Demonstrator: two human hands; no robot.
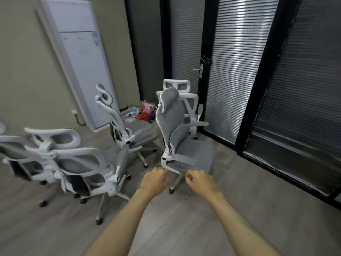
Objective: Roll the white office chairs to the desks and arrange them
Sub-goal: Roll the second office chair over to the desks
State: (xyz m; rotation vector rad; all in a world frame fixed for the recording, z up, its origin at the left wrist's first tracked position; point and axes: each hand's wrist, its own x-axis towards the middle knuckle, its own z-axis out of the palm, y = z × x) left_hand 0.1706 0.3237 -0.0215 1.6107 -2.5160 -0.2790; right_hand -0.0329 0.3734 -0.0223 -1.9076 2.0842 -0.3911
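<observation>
Several white office chairs with grey mesh stand grouped on the floor. The nearest chair (pixel 177 130) faces right, its seat just beyond my hands. My left hand (pixel 154 182) is curled into a loose fist near that chair's seat edge, and whether it touches is unclear. My right hand (pixel 200 182) is also curled, slightly apart from the seat, holding nothing. Two chairs (pixel 73 163) stand close together at the left, backs toward me. Another chair (pixel 127 126) stands behind them, and one more chair (pixel 181 93) by the door. No desks are in view.
A tall white floor air conditioner (pixel 83 61) stands against the beige wall. Colourful clutter (pixel 145 113) lies in the corner. A black-framed glass wall with blinds and a door with a handle (pixel 200 70) run along the right. Grey floor (pixel 175 228) stretches under my arms.
</observation>
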